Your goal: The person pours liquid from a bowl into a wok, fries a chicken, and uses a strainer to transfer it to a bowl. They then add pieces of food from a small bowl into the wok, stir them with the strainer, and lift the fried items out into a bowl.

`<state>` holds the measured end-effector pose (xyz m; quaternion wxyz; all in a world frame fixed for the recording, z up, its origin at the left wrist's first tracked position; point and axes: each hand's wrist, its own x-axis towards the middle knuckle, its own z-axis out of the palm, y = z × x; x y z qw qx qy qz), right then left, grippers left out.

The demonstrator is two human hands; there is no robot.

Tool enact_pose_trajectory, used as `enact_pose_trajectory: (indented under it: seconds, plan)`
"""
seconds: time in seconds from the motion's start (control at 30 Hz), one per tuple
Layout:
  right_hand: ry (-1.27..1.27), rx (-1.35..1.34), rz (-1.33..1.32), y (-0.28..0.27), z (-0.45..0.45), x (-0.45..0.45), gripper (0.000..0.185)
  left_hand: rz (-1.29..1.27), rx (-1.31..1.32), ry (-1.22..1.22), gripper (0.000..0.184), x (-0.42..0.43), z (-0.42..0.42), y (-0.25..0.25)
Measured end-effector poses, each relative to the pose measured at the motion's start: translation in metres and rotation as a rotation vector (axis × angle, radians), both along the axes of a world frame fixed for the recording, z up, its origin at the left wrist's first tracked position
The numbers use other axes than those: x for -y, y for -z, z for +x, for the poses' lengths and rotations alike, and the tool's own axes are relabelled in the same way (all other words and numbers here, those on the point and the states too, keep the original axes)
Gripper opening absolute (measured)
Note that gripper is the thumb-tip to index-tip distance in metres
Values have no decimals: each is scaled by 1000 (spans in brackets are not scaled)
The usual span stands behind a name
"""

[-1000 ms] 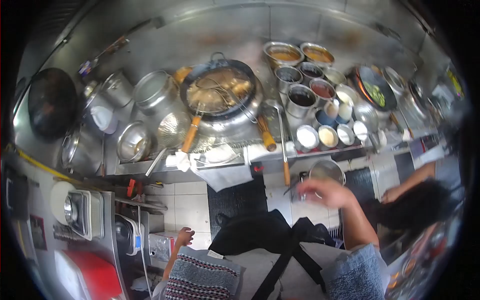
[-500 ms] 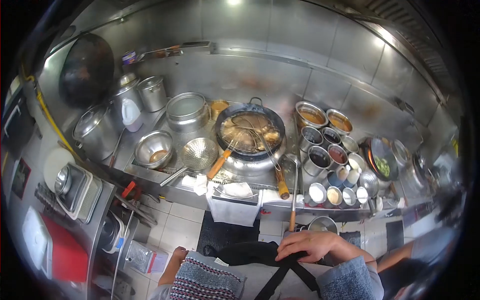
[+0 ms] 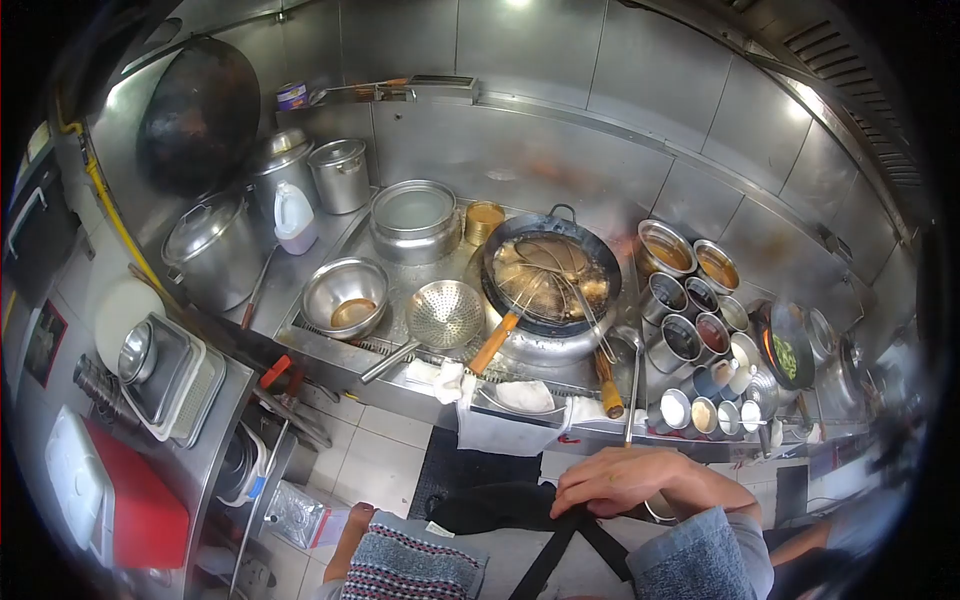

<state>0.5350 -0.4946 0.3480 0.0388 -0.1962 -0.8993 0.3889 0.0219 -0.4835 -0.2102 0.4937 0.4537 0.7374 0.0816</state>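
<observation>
Matt black cloth apron (image 3: 487, 508), glossy perforated metal strainer (image 3: 445, 314), smooth wooden handle (image 3: 494, 344), translucent plastic jug (image 3: 293, 215), shiny metal wall (image 3: 530, 55)

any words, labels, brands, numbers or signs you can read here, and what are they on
No text can be read.
Purple box on the wall shelf: any print is too small to read.
White tag by the striped towel: too small to read.
Red-edged panel at left: too blurred to read.

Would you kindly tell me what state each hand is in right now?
Left hand: partly hidden behind patterned cloth; cannot tell.
Right hand: half-curled by the black apron straps; whether gripping them cannot be told.
</observation>
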Motion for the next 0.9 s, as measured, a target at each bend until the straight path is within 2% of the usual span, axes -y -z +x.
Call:
enact_pose_trajectory:
  seconds: [0.2,0.27,0.33,0.37,0.4,0.43,0.47,0.5,0.57,0.63,0.7,0.77,0.83,0.87,0.9]
  plan:
    - [25,-98,48,13,-66,-52,28,84,-3,189,44,-21,-57,22]
    - [-230,-194,-56,9,-96,-67,18,189,-27,367,44,-30,-77,30]
    - [-249,-214,13,9,-123,-79,15,341,-68,591,43,-44,-88,37]
    - [-270,-233,88,10,-136,-85,16,335,-64,601,43,-52,-89,42]
    - [-256,-236,82,13,-151,-90,16,281,52,413,43,-60,-87,46]
    - [-284,-272,191,17,-166,-94,19,221,163,227,42,-62,-87,49]
    - [-308,-306,301,20,-180,-98,23,-175,220,-249,42,-70,-60,-12]
    - [-284,-309,297,21,-195,-101,23,-185,211,-229,42,-85,-55,-27]
    - [-278,-536,408,15,-223,-103,23,-174,167,-186,43,-103,-48,-51]
    - [-263,-592,440,-11,-247,-98,21,-143,223,-84,42,-129,-46,-38]
    - [-253,-646,479,-29,-249,-95,19,-194,206,-144,41,-150,-37,-31]
    - [-353,-693,441,-40,-243,-100,18,-172,194,-95,41,-162,-26,-53]
    - [-408,-504,273,-58,-202,-109,40,-8,249,70,41,-171,-11,-83]
    - [-460,-675,132,-69,-185,-103,38,-85,317,-33,42,-173,-3,-89]
    - [-513,-841,-18,-83,-172,-95,37,-85,324,-28,42,-176,0,-89]
